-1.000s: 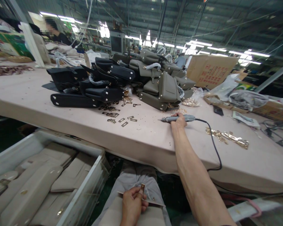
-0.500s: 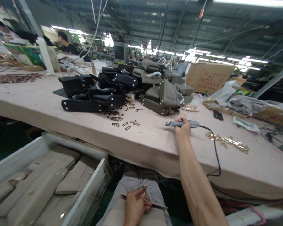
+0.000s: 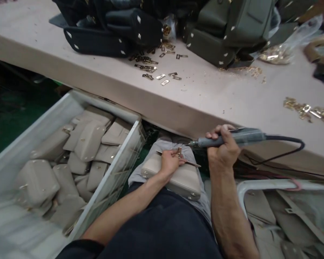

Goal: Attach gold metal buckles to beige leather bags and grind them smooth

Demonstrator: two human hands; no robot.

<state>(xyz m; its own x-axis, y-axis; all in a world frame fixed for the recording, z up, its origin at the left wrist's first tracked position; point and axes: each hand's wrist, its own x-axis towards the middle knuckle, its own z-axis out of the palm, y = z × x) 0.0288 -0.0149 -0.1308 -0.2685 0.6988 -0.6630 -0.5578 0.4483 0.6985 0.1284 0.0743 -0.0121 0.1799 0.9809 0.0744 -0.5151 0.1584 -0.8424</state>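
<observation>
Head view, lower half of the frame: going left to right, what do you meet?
White bin of beige bag parts → left hand on a beige bag in the lap → right hand gripping a grey corded power tool → beige pieces at the far right.

Single head view, looking steeply down over lap, close; table edge point(image 3: 156, 97) across upper frame.
</observation>
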